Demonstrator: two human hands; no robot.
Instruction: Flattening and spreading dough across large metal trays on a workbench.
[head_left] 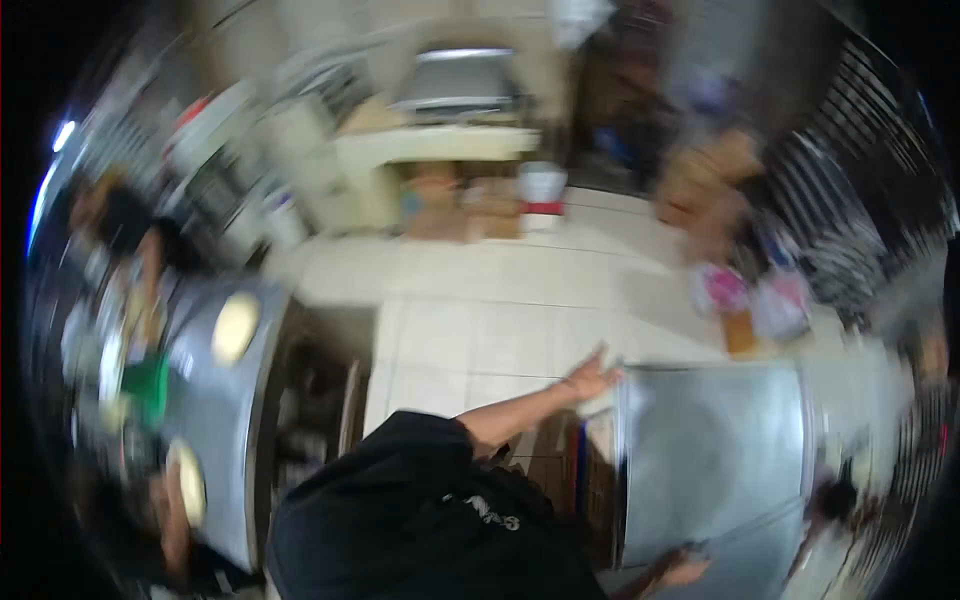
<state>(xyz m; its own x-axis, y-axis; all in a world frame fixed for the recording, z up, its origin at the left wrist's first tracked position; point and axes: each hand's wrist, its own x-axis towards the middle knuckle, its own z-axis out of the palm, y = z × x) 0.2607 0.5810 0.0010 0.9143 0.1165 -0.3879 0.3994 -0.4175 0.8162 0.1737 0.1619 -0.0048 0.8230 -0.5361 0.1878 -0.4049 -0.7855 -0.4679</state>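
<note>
My left hand, at the end of a bare forearm from a black sleeve, is stretched out over the floor beside the near corner of a steel-topped table. Its fingers are spread and nothing is in them. Low in the picture my right hand is closed at the table's lower left side. From it a long thin metal tool slants across the steel top to the right; blur hides its exact kind. A dark blurred shape lies past the table's right edge.
At left, people work along a steel counter with pale flat dough pieces and a green container. Cardboard boxes and plastic bags sit on the tiled floor beyond my table. A pale stand bears a metal appliance.
</note>
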